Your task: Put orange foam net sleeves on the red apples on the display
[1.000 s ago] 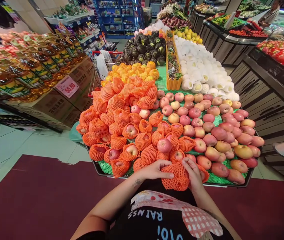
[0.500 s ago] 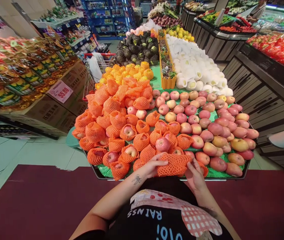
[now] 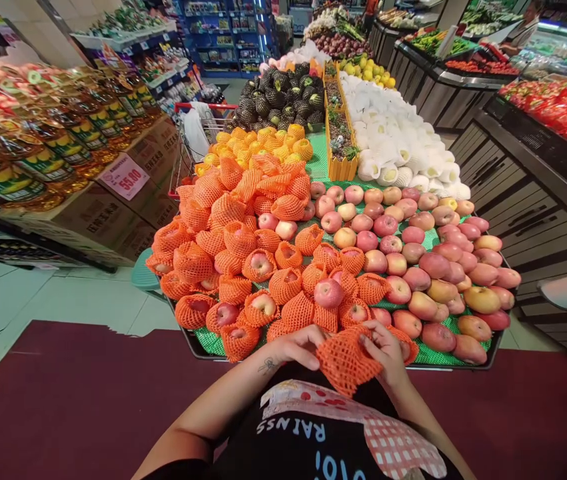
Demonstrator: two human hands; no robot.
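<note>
The right hand (image 3: 384, 347) pinches the orange foam net (image 3: 346, 365) between thumb and fingers. The left hand (image 3: 299, 347) curves at the net's left side; its grip cannot be determined. Net location: the worktop's (image 3: 319, 152) near edge.

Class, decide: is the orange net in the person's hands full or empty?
Apparently empty: the orange net hangs angular, not rounded, and no fruit shows through its mesh, though its inside is hidden.
</note>
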